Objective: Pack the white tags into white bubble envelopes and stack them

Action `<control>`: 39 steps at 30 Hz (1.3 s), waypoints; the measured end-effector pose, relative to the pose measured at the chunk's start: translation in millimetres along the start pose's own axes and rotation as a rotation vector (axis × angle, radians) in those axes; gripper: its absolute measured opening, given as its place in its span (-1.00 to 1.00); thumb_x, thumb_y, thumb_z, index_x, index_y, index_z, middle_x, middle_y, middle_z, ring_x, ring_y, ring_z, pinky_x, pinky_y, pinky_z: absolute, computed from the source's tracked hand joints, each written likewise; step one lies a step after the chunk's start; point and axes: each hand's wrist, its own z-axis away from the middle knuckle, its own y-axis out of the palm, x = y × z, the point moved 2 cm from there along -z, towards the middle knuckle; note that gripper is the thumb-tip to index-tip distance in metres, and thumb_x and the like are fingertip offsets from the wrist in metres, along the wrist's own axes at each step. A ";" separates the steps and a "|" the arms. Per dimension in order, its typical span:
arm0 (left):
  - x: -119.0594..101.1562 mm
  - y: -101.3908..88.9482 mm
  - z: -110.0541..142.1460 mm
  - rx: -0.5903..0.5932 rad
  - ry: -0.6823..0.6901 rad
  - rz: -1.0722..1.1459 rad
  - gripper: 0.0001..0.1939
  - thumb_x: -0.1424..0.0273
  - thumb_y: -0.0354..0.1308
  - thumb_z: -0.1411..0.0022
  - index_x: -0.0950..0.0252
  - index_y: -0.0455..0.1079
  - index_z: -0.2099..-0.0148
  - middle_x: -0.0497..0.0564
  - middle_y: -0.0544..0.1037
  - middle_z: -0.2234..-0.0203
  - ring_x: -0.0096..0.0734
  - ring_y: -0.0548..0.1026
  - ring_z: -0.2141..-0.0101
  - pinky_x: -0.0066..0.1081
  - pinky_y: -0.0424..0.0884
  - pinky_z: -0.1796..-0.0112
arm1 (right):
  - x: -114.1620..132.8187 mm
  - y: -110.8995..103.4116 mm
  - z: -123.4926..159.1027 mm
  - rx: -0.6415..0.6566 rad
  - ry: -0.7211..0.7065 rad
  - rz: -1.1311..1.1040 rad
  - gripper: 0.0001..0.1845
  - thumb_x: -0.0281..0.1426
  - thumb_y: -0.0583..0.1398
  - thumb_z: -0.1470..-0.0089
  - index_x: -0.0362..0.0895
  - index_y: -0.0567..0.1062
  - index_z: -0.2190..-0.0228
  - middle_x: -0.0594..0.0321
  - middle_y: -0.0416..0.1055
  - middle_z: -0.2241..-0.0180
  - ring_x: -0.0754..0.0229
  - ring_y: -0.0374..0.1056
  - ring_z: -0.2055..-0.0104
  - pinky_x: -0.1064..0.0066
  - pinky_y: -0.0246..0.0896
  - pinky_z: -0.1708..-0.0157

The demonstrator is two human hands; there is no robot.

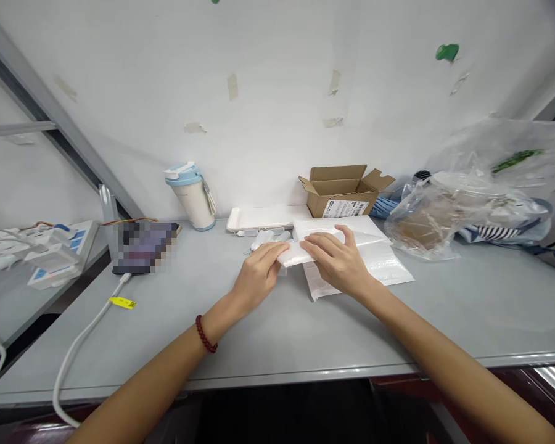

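Note:
A white bubble mailer (365, 231) is lifted a little above the table at its left end. My left hand (259, 269) pinches that end, fingers closed over the edge. On the same edge, just to the right, my right hand (337, 259) grips with bent fingers, one finger raised off the surface. A second white bubble mailer (388, 265) lies flat underneath, partly covered. Behind my left hand are several small clear plastic packets (269, 236), half hidden. A shallow white tray (263, 217) rests against the wall behind them.
An open cardboard box (345, 203) stands at the back. To its right lies a clear plastic bag (435, 216) with things inside. A blue-and-white tumbler (192, 197), a phone (145, 246) on a white cable (86, 336), and a power strip (67, 256) are at left.

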 end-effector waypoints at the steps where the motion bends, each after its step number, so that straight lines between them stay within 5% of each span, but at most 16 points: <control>1: 0.5 0.5 0.3 -0.008 -0.061 0.014 -0.74 0.51 -0.06 -0.26 0.28 0.39 0.08 0.09 0.54 0.19 -0.30 0.47 0.14 -0.25 0.41 0.12 | 0.6 -1.4 -0.7 -0.028 0.002 0.015 -0.73 -0.64 0.01 -0.09 -0.10 0.38 0.25 0.21 0.51 0.26 0.21 0.39 0.10 0.17 -0.08 -0.04; 5: -0.2 2.5 -5.9 -0.014 -0.437 0.149 -0.81 0.37 0.03 -0.22 0.32 0.43 0.34 -0.05 0.47 0.57 -0.45 0.41 0.51 -0.44 0.34 0.45 | 0.3 -8.1 -4.0 -0.120 0.061 0.071 -0.71 -0.58 0.06 -0.09 -0.11 0.35 0.15 0.05 0.41 0.04 0.10 0.21 -0.13 0.17 -0.05 -0.06; 8: -1.2 11.4 -19.6 0.057 -0.662 0.412 -0.80 0.30 0.10 -0.15 0.34 0.39 0.41 -0.12 0.36 0.66 -0.53 0.31 0.62 -0.49 0.25 0.55 | -4.7 -9.2 -4.8 -0.110 0.117 0.090 -0.69 -0.55 0.05 -0.11 -0.13 0.32 0.09 -0.01 0.34 -0.03 0.06 0.12 -0.19 0.14 -0.07 -0.08; 12: 3.3 31.7 -43.4 0.119 -0.864 0.651 -0.84 0.35 0.18 -0.06 0.37 0.38 0.39 -0.16 0.32 0.68 -0.61 0.25 0.68 -0.52 0.20 0.58 | -17.3 0.0 -0.4 0.056 0.156 0.085 -0.80 -0.47 0.03 -0.16 -0.17 0.37 0.18 -0.04 0.36 0.02 0.04 0.21 -0.09 0.11 -0.08 -0.04; 18: 20.9 60.6 -68.9 0.043 -1.058 0.837 -0.87 0.48 0.23 0.00 0.39 0.36 0.51 -0.08 0.38 0.62 -0.64 0.28 0.64 -0.52 0.29 0.53 | -40.8 15.0 11.5 0.267 0.211 0.080 -0.77 -0.31 0.08 -0.16 -0.15 0.38 0.17 -0.06 0.34 0.04 0.00 0.22 0.02 0.14 -0.03 0.07; 27: 38.5 67.6 -75.5 0.077 -1.038 0.735 -0.96 0.59 0.18 0.00 0.42 0.37 0.46 0.03 0.48 0.55 -0.54 0.44 0.56 -0.45 0.46 0.38 | -65.5 18.7 22.1 0.550 0.399 0.012 -0.63 -0.36 0.22 -0.03 -0.06 0.38 0.07 0.00 0.30 0.03 -0.04 0.22 0.06 0.21 0.10 0.17; 33: 67.5 37.8 -77.5 0.061 -0.936 0.376 -0.87 0.56 0.11 -0.02 0.43 0.39 0.30 0.12 0.55 0.49 -0.32 0.54 0.42 -0.34 0.47 0.31 | -68.5 28.3 28.2 0.596 0.452 -0.081 -0.62 -0.45 0.08 -0.14 -0.04 0.33 -0.02 -0.02 0.23 -0.07 -0.03 0.17 -0.08 0.16 0.16 0.10; 39: 105.9 13.3 -76.5 0.160 -0.689 -0.033 -0.86 0.56 0.20 0.14 0.29 0.49 0.44 0.09 0.58 0.35 -0.11 0.46 0.14 -0.22 0.28 0.01 | -62.9 31.3 29.1 0.578 0.435 -0.081 -0.57 -0.47 0.03 -0.15 -0.10 0.26 -0.07 -0.12 0.19 -0.11 -0.09 0.04 -0.19 -0.03 0.11 0.03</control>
